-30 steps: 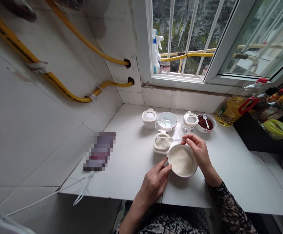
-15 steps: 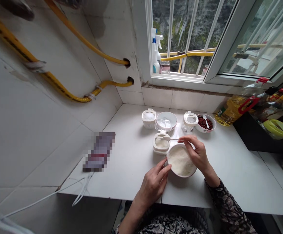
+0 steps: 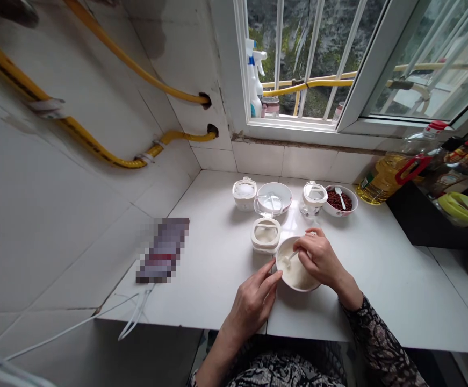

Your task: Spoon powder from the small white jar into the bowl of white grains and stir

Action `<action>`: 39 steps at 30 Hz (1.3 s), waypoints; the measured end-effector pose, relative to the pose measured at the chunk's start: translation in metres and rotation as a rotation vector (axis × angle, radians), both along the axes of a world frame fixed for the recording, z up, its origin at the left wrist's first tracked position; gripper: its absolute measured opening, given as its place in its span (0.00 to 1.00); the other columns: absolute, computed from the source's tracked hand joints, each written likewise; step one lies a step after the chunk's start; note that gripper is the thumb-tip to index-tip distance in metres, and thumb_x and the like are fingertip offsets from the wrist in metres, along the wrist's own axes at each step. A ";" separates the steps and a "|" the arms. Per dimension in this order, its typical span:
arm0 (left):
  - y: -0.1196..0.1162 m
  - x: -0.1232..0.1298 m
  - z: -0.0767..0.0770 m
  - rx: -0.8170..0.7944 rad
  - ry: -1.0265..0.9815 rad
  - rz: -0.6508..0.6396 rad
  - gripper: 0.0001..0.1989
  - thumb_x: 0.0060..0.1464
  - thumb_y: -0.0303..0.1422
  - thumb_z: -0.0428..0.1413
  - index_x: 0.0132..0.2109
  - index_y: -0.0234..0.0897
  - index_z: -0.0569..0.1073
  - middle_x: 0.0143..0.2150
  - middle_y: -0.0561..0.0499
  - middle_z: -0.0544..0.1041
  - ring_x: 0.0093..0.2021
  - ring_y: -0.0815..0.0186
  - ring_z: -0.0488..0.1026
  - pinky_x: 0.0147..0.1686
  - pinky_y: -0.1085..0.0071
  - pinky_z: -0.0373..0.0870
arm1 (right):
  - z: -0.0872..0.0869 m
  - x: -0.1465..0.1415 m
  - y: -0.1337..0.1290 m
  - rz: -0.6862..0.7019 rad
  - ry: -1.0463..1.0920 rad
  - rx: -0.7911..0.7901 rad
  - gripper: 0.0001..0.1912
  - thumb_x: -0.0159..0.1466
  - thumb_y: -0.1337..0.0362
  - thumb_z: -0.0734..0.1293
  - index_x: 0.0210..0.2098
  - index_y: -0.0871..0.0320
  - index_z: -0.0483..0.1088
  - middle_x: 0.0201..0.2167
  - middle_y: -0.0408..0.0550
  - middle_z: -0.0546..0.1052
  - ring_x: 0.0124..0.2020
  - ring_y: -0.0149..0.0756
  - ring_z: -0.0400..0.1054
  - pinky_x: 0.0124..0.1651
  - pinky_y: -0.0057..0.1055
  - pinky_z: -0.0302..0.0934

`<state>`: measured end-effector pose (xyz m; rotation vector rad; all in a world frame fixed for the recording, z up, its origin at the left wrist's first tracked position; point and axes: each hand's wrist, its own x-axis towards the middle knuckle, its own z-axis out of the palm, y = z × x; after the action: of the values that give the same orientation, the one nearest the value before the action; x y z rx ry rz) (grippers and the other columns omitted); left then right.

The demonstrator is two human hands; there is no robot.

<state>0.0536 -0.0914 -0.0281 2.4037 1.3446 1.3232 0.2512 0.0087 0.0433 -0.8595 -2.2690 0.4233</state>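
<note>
A white bowl (image 3: pixel 298 282) of pale, off-white powder stands near the counter's front. My left hand (image 3: pixel 256 295) grips its left rim, fingertips outside and thumb at the near edge. Between the fingers of my right hand (image 3: pixel 318 257) is a small white spoon (image 3: pixel 292 256), its tip in the powder. Just behind the bowl's left side stands an open square jar (image 3: pixel 266 243) with similar pale contents and its clear lid (image 3: pixel 270 203) tipped back. Farther back are a jar of white contents (image 3: pixel 245 196), a bowl of white contents (image 3: pixel 285 192) and a clear jar with a white rim (image 3: pixel 313 201).
A bowl of dark red bits (image 3: pixel 340 207) with a white spoon sits at the back right. Beyond it stand an oil bottle (image 3: pixel 379 180) and a black rack (image 3: pixel 415 226) of condiments. A blurred-out flat object (image 3: pixel 163 250) with a white cable (image 3: pixel 135 314) lies left.
My right hand has brought the spoon from above the open square jar down into the powder in the bowl. My left hand stays at the bowl's rim.
</note>
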 end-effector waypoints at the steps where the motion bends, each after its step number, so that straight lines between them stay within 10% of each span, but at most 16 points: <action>1: 0.000 0.000 0.000 -0.002 0.000 0.002 0.19 0.63 0.21 0.49 0.58 0.37 0.70 0.57 0.37 0.76 0.55 0.58 0.78 0.50 0.66 0.79 | -0.001 -0.002 -0.001 0.007 -0.005 -0.026 0.10 0.60 0.72 0.59 0.29 0.54 0.70 0.24 0.42 0.77 0.24 0.34 0.65 0.52 0.44 0.58; 14: 0.000 0.000 0.001 -0.001 -0.011 -0.005 0.19 0.63 0.20 0.49 0.58 0.37 0.69 0.58 0.37 0.76 0.56 0.58 0.78 0.50 0.66 0.79 | 0.007 0.010 0.007 -0.278 0.477 -0.676 0.08 0.52 0.62 0.61 0.22 0.55 0.72 0.16 0.40 0.67 0.22 0.34 0.62 0.30 0.31 0.56; 39: 0.001 0.001 0.003 0.012 -0.009 -0.005 0.17 0.64 0.21 0.48 0.57 0.36 0.69 0.57 0.35 0.76 0.52 0.59 0.79 0.48 0.67 0.79 | 0.005 0.006 0.013 -0.267 0.673 -0.778 0.06 0.52 0.63 0.65 0.24 0.57 0.73 0.16 0.41 0.69 0.23 0.33 0.62 0.34 0.33 0.58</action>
<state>0.0546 -0.0908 -0.0254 2.4041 1.3310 1.3426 0.2571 0.0215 0.0486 -1.1441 -1.3268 1.2898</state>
